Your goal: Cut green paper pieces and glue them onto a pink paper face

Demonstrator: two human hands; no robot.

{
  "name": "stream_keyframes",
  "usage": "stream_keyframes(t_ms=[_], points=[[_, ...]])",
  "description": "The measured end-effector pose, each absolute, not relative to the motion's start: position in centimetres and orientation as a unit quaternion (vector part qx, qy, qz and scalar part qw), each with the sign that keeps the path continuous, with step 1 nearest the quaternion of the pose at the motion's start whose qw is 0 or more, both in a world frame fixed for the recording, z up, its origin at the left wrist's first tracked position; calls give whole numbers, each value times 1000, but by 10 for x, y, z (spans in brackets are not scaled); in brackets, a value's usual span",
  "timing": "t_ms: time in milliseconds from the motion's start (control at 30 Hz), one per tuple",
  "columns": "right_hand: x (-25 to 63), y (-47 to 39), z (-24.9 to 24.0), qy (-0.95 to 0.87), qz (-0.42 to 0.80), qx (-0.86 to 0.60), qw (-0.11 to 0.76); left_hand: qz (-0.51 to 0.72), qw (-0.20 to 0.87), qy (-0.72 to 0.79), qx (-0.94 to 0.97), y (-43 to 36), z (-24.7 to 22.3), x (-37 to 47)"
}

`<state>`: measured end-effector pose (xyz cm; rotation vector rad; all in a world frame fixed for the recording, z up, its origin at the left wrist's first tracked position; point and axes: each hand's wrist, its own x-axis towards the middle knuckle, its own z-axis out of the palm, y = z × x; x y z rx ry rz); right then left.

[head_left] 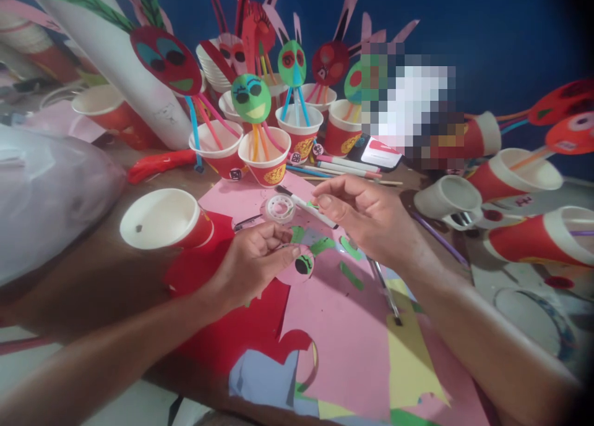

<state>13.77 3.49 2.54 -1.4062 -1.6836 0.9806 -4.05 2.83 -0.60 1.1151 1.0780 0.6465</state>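
My left hand (pixel 253 253) pinches the edge of a pink paper disc (pixel 297 274). A green and black paper eye (pixel 304 264) with drawn lashes shows on the disc. Higher and to the right, my right hand (pixel 371 213) has thumb and finger closed on a small green paper piece (pixel 314 206). Between the hands lie a roll of clear tape (pixel 280 208) and a white marker (pixel 309 208) with a dark cap. Several green paper scraps (pixel 351 276) rest on the pink paper sheet (pixel 338 333) below my right hand.
Paper cups (pixel 265 157) holding straws with red and green paper faces (pixel 250 98) line the back. Another cup (pixel 158 221) is at left, near a plastic bag (pixel 51 197). Red paper (pixel 250 321), a paintbrush (pixel 387 296) and a white mug (pixel 448 202) surround the work area.
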Motion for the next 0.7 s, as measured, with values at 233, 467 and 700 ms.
stream_keyframes(t_ms=[233, 467, 700], points=[[136, 33, 24, -768, 308, -506, 243, 314, 687, 452, 474, 30, -11, -41], [134, 31, 24, -801, 282, -486, 207, 320, 669, 459, 490, 28, -11, -40], [129, 31, 23, -805, 285, -487, 182, 303, 658, 481, 493, 26, -9, -40]])
